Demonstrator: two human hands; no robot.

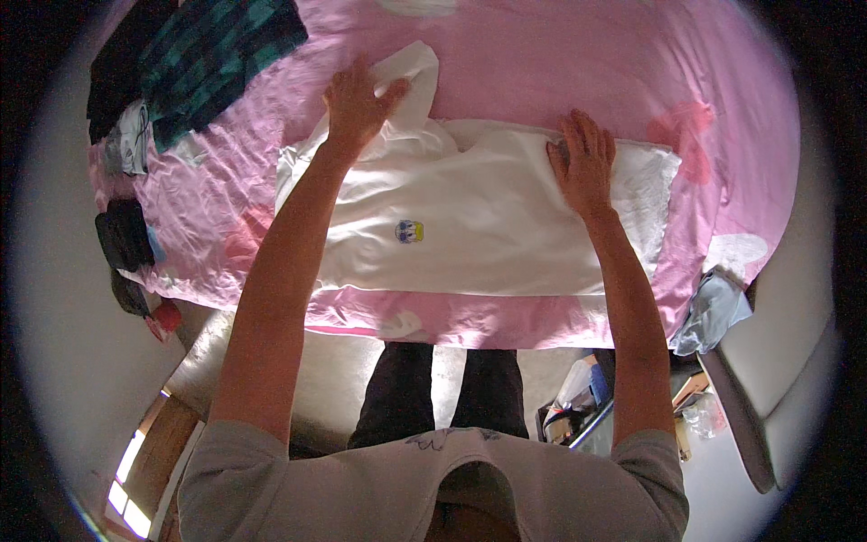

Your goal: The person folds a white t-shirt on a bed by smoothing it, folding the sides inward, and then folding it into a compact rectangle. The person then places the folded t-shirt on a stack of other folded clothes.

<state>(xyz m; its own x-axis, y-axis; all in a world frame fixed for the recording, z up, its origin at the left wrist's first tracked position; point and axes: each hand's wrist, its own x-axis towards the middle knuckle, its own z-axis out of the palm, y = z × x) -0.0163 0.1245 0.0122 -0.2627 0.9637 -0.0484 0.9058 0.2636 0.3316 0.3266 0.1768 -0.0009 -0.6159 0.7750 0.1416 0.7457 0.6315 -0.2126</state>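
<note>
A white T-shirt-like garment (474, 217) lies spread sideways on a pink bed sheet (515, 74), with a small blue and yellow cartoon print on it. My left hand (359, 108) is at the garment's far left, over the base of a pointed flap of white cloth (420, 74) that looks like a sleeve. Its thumb stands well apart from the fingers and no grip shows. Farther right, my right hand (584, 162) rests palm down on the garment's upper part, fingers a little spread. Wrinkles run across the cloth between the hands.
Dark green checked cloth (217, 68) lies at the bed's upper left, near a white and grey bundle (132, 139). A black object (125, 234) sits on the left edge. Pale blue cloth (714, 311) hangs at the right corner. Below stands a box of odds and ends (576, 406).
</note>
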